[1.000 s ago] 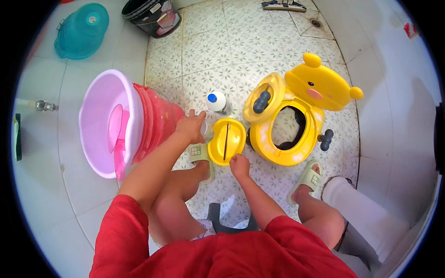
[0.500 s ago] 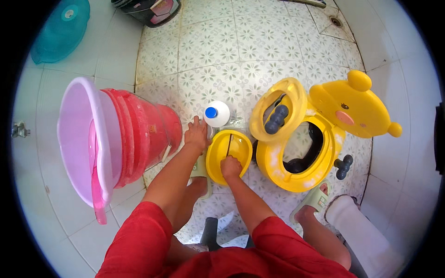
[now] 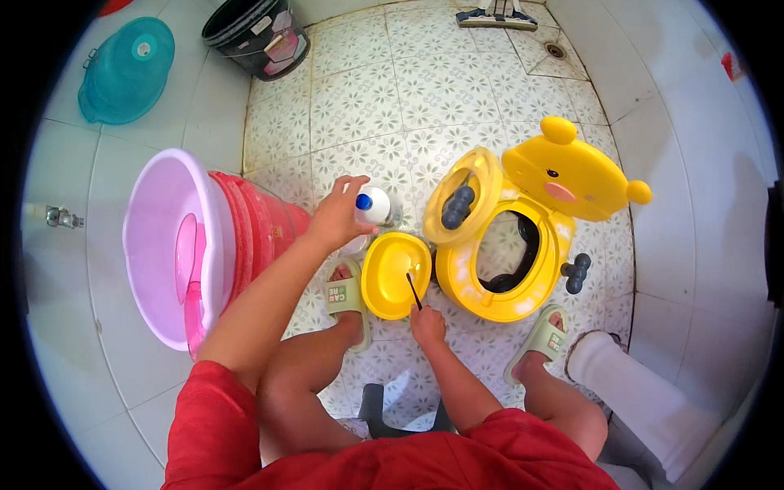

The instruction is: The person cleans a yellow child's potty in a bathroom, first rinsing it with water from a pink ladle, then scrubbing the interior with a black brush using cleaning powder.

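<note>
**Hands at the yellow bowl and the white bottle on a tiled floor**

The person is sitting low over a patterned tile floor, and the open room is lying mostly ahead: a broad stretch of tile is running from the knees up to the black bucket and the mop head near the far edge. The sides are closing in. A white tiled wall is bending along the right, and on the left a pink basin is tipping on its side against a red bucket, crowding the left forearm. A teal lid is lying well apart, up on the left ledge.

The left hand is reaching forward and curling its fingers around a white bottle with a blue cap, grasping it just above the floor. The bottle is sitting just beyond the yellow bowl, near the raised seat ring of the yellow duck-shaped potty.

The right hand is clenching around a thin dark stick, whose tip is leaning into the yellow bowl. The bowl is lying just in front of this hand, between the two green slippers and touching the potty's base on its right. A white cloth bundle is resting beside the right foot.
</note>
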{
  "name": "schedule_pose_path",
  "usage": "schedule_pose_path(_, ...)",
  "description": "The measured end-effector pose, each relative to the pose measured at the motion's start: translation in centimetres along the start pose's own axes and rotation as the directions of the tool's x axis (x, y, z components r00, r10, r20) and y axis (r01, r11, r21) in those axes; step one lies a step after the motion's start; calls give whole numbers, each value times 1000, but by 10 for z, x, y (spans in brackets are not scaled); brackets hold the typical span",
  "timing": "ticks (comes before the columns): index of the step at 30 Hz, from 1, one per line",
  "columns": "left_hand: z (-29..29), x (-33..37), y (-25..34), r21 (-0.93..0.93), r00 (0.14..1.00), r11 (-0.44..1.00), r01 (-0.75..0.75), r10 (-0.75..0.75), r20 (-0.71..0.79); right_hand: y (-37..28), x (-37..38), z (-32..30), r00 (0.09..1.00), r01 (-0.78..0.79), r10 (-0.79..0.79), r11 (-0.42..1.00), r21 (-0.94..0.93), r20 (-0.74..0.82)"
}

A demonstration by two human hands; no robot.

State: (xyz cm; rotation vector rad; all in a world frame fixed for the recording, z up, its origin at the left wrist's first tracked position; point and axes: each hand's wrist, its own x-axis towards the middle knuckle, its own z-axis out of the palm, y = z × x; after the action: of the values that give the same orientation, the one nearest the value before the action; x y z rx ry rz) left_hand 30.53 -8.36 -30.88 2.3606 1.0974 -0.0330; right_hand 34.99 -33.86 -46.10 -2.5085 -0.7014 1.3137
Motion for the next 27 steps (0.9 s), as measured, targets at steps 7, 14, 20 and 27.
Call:
schedule_pose_path(7,25,20,-4,105,997,994,39,-32,-64,4,48,47,994,-106,106,941,322,19)
schedule_pose_path(14,11,53,-18,139,974,987,87,-55,-220,-40,73,24,992,29,-4,979,200,-127)
schedule_pose_path(20,-3,87,-25,191,933,978,90,-16,-360,-65,110,5,968,137,-105,981,134,-226)
schedule_pose_path(27,8,94,-23,125,843,992,-4,71,-533,-74,139,-6,975,71,-31,982,175,-221)
